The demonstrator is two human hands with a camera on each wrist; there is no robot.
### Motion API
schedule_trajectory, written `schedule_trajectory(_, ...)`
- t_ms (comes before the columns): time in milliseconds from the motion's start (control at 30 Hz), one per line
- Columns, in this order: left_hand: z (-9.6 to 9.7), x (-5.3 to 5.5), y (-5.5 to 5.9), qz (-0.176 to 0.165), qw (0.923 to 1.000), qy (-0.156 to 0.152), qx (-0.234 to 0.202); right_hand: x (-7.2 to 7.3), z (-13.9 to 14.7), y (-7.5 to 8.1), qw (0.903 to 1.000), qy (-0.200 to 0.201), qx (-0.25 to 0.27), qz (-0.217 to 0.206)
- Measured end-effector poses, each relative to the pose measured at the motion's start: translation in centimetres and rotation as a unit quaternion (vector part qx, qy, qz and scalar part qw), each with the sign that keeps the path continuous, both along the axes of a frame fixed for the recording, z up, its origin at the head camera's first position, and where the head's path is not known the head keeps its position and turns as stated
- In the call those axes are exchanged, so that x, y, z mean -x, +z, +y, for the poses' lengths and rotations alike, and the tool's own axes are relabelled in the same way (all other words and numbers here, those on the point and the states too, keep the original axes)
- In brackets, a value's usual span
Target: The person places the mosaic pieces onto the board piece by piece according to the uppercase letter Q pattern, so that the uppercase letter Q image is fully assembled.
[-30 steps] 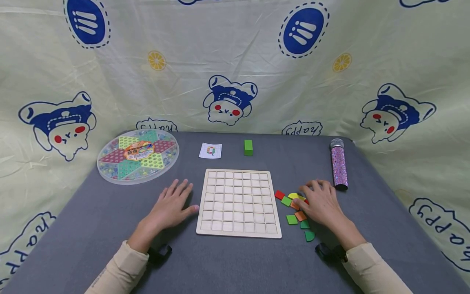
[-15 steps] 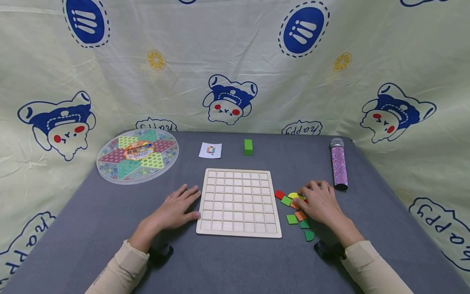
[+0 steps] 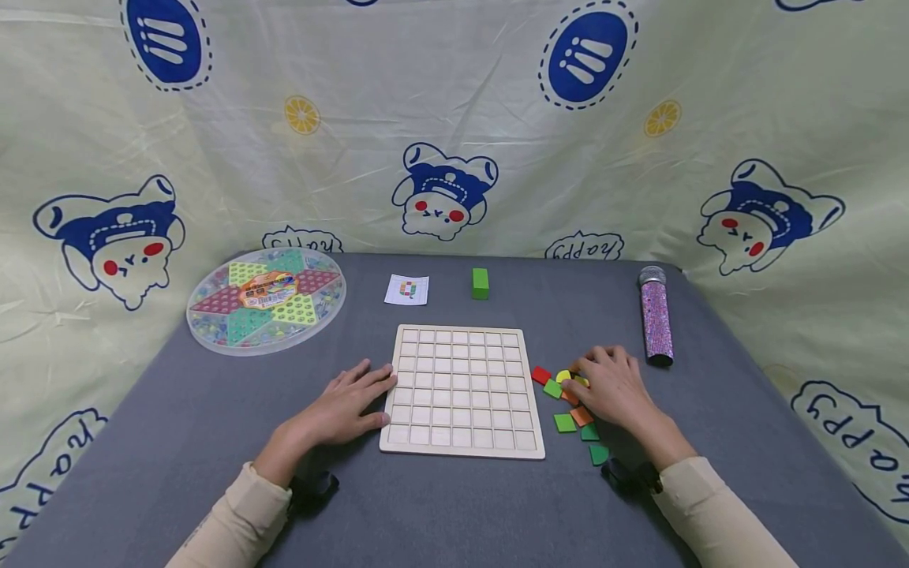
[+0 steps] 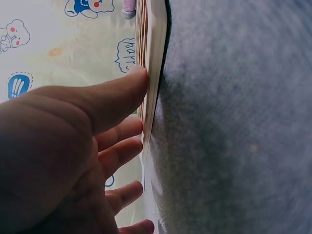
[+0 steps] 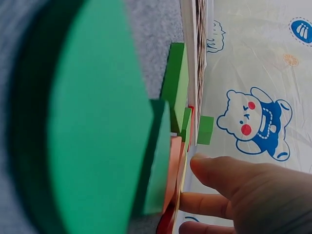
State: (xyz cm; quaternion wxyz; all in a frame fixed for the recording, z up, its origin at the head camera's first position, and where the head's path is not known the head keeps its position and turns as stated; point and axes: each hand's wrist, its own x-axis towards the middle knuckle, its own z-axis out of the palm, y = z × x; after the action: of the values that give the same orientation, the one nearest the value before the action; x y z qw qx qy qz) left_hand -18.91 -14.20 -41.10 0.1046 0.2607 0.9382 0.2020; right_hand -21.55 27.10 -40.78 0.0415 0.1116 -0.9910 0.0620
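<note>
In the head view, a pale wooden grid board point(image 3: 458, 388) lies in the middle of the grey table. My left hand point(image 3: 341, 409) touches its left edge with thumb and fingers spread. Small coloured tiles lie along the board's right side: a red tile point(image 3: 541, 375), a light green tile point(image 3: 565, 424), an orange tile point(image 3: 581, 416), a yellow rounded tile point(image 3: 563, 376) and a dark green rounded tile point(image 3: 599, 455) among them. Over the far tiles my right hand point(image 3: 616, 388) reaches down, partly covering some. The right wrist view shows its thumb point(image 5: 214, 170) apart from the tiles, nothing visibly pinched.
A small pattern card point(image 3: 407, 290) and a green block point(image 3: 480, 284) lie beyond the board. Back left is a round Chinese checkers box point(image 3: 267, 304). A glittery pink microphone point(image 3: 656, 319) lies right of my right hand. A printed curtain point(image 3: 454, 102) hangs behind the table.
My left hand has moved right, onto the board's left edge. My right hand has shifted slightly left among the tiles, and the yellow rounded tile has moved a little left.
</note>
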Motion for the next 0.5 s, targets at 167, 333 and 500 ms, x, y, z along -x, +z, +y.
schedule_trajectory(167,0.10,0.04,0.05,-0.005,1.0000,0.001,0.000,0.21,-0.18,-0.04,1.0000,0.003,0.000,0.002)
schedule_trajectory(333,0.21,0.15,0.02,-0.008,1.0000,0.001,-0.001,0.51,-0.35,-0.07,1.0000,0.008,-0.004,0.000)
schedule_trajectory(500,0.19,0.22,-0.01,-0.004,1.0000,-0.006,-0.004,0.67,-0.56,-0.08,0.9999,0.015,0.001,0.003)
